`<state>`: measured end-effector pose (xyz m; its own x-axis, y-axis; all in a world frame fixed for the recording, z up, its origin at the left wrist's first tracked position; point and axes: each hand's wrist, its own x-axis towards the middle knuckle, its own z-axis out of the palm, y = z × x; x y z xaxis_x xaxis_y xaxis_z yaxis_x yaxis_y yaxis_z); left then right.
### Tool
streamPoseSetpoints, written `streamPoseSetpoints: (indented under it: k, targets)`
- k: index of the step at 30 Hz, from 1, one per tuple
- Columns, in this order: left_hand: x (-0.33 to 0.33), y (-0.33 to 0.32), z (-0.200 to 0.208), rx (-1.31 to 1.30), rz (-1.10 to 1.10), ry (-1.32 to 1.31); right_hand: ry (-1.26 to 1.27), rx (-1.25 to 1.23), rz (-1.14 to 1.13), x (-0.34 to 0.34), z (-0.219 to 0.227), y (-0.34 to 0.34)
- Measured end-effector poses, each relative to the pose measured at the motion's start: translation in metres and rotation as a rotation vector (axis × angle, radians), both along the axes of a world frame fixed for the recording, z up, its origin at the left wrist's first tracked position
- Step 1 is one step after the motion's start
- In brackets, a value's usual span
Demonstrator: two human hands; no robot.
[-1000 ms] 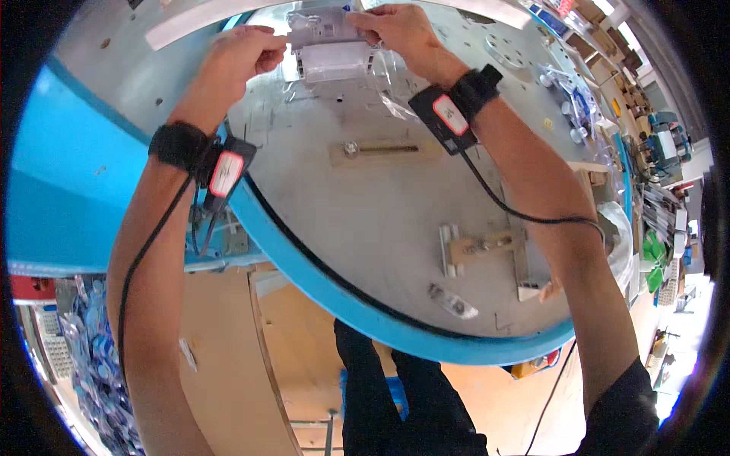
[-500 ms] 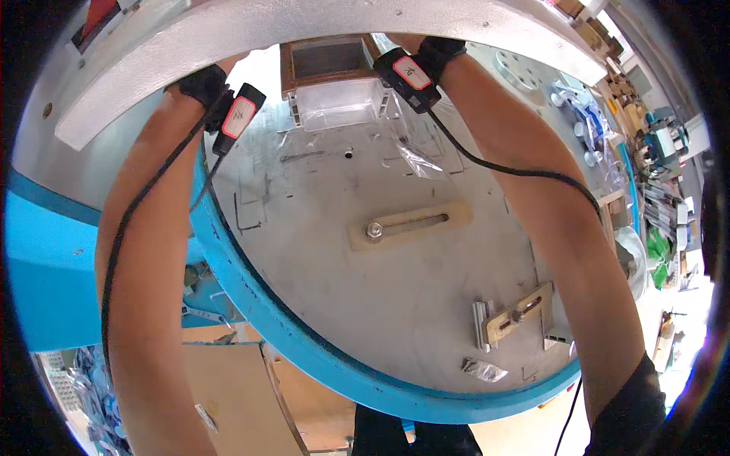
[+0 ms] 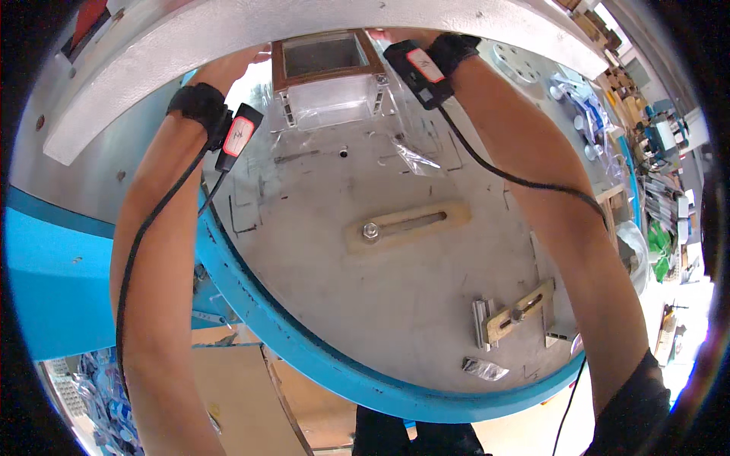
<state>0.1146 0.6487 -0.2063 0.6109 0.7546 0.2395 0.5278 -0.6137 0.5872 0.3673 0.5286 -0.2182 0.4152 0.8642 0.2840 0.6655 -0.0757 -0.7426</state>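
Observation:
At the far side of the round metal table sits a clear box-shaped piece [image 3: 334, 105] with a brown frame [image 3: 327, 77] around a dark panel on its top. My left hand [image 3: 237, 70] is just left of the frame, its fingers mostly hidden by the pale beam [image 3: 304, 21]. On the right, my right hand [image 3: 403, 35] reaches to the frame's far right corner; the beam and a black wrist module [image 3: 414, 74] cover most of it. Whether either hand grips the frame cannot be made out. Crumpled clear film [image 3: 414, 158] lies in front of the box.
A slotted clamp plate with a bolt [image 3: 371, 231] lies mid-table. Another clamp [image 3: 518, 313] and a small clear packet [image 3: 484, 369] are near the right front. The blue rim [image 3: 334, 391] borders the table. Bagged parts [image 3: 589, 121] lie beyond my right arm.
My left forearm has moved slightly right, and more of the left hand shows below the beam. The right wrist has shifted a little right. The clamps stay in place.

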Motion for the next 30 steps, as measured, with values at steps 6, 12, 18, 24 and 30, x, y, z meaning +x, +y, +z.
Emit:
streamPoseSetpoints:
  k: [6,12,18,24,30]
  targets:
    - [-0.001,-0.006,-0.003,0.062,0.060,0.045,0.032,-0.028,0.015,0.002,-0.006,-0.022]
    - [-0.023,-0.032,0.008,0.144,0.145,0.037,-0.006,-0.027,0.164,-0.030,0.005,-0.091]
    - [-0.124,-0.175,0.042,0.147,0.173,-0.144,0.324,-0.187,0.447,-0.120,0.080,-0.251]
    - [-0.271,-0.512,-0.003,-0.684,0.086,-0.801,0.490,-0.610,0.829,-0.266,0.147,-0.428]
    - [-0.414,-0.681,-0.078,-0.844,1.107,-0.608,0.562,-0.656,1.046,-0.408,0.061,-0.489]
